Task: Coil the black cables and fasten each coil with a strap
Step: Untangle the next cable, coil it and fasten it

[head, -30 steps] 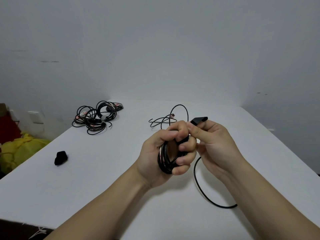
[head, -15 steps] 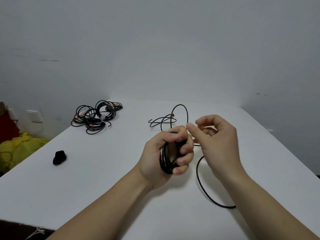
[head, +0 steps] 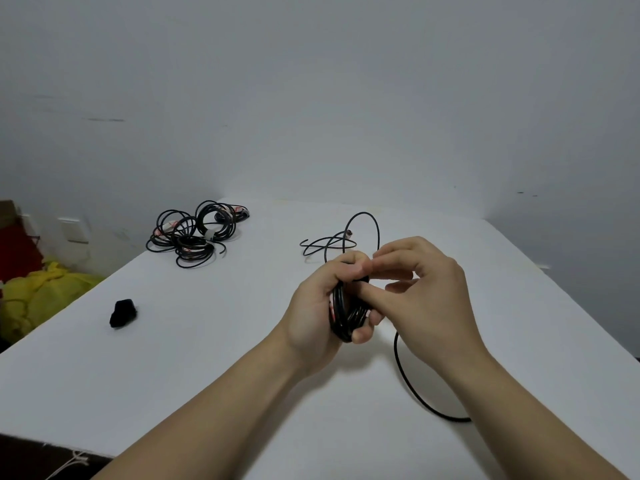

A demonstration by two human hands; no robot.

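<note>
- My left hand grips the coiled black cable, fingers curled round the loops and thumb across the top
- My right hand meets it from the right; forefinger and thumb pinch a short black strap at the top of the coil, while the other fingers are loosely curled behind
- From under my fingers the cable's loose tail curves down across the white desk and passes beneath my right forearm
- Just beyond my fingers the other end of the cable lies in slack loops, one arch standing up
- Far off to the left of my fingers sits a pile of coiled cables
- Left of my left hand, well apart, lies a small black lump; I cannot tell what it is
- Past the desk's left edge lies a yellow cloth
</note>
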